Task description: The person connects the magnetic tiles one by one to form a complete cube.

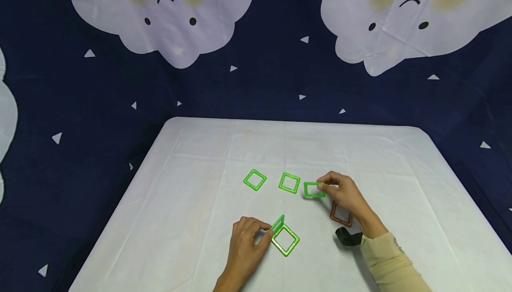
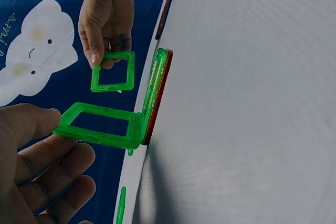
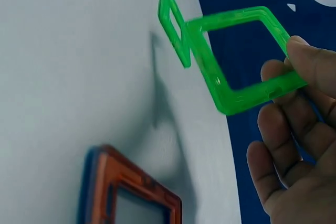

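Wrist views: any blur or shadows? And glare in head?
Right wrist: the orange frame looks blurred, with a soft shadow on the white table behind it; left wrist: a dark, soft-edged shadow beside the joined green frames; head: faint bright spot near the lower tip of the upper-left cloud print.

A dark blue cloth (image 1: 268,87) printed with white clouds (image 1: 172,34) and small triangles (image 1: 57,138) hangs before you. Your white-topped table (image 1: 192,185) stands in front.
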Available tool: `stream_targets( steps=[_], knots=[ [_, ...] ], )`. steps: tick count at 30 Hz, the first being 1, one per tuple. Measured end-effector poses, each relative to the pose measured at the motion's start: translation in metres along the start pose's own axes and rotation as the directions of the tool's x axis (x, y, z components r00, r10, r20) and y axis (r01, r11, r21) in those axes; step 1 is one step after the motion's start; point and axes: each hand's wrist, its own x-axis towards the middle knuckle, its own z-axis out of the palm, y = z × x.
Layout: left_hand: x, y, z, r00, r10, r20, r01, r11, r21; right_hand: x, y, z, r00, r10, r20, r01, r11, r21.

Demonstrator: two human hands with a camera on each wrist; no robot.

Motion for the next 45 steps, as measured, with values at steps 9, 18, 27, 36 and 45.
stream_targets(
  steps=[9, 18, 27, 36, 45],
  knots=[
    [0.0, -0.001, 0.0, 1.0, 0.018, -0.022, -0.018, 1.0, -0.005, -0.013, -0.011, 0.006, 0.999, -0.016, -0.04, 0.017, 1.0, 0.022],
    [0.001, 0.0, 0.0, 0.999, 0.031, -0.034, -0.031, 1.0, -0.002, -0.031, -0.021, 0.02, 0.994, 0.071, -0.089, -0.056, 0.986, 0.156],
    [0.001, 0.0, 0.001, 0.999, 0.019, -0.027, -0.019, 1.0, -0.005, -0.044, -0.026, 0.033, 0.987, 0.049, -0.155, -0.016, 0.978, 0.209],
    [0.001, -0.001, 0.001, 0.999, 0.035, -0.038, -0.035, 0.999, -0.003, -0.058, -0.033, 0.045, 0.965, 0.148, -0.217, -0.091, 0.963, 0.253],
    [0.001, -0.001, 0.002, 0.998, 0.036, -0.046, -0.036, 0.999, -0.014, -0.069, -0.038, 0.059, 0.951, 0.181, -0.252, -0.112, 0.958, 0.266]
  ],
)
